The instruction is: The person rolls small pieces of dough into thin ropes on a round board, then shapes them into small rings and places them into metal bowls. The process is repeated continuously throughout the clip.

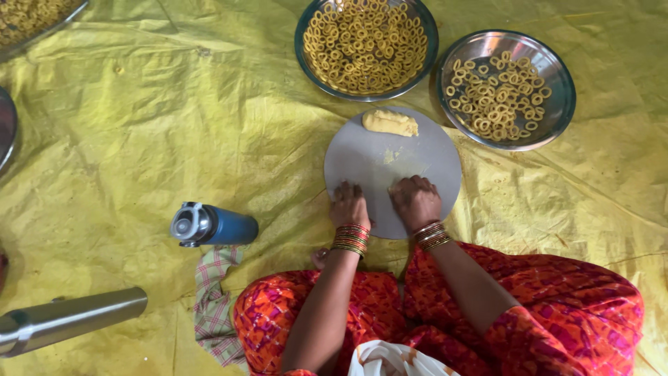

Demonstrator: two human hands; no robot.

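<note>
A round grey board lies on the yellow sheet in front of me. My left hand and my right hand rest palm-down side by side on its near edge, fingers curled against the surface. Whether a strip of dough lies under them is hidden. A lump of yellow dough sits at the board's far edge, with a small crumb of dough near the middle. Both wrists wear stacked bangles.
Two steel plates stand beyond the board: one heaped with small dough rings, one partly filled. A blue bottle lies at left on a checked cloth. A steel flask lies at the lower left. More plates show at the left edge.
</note>
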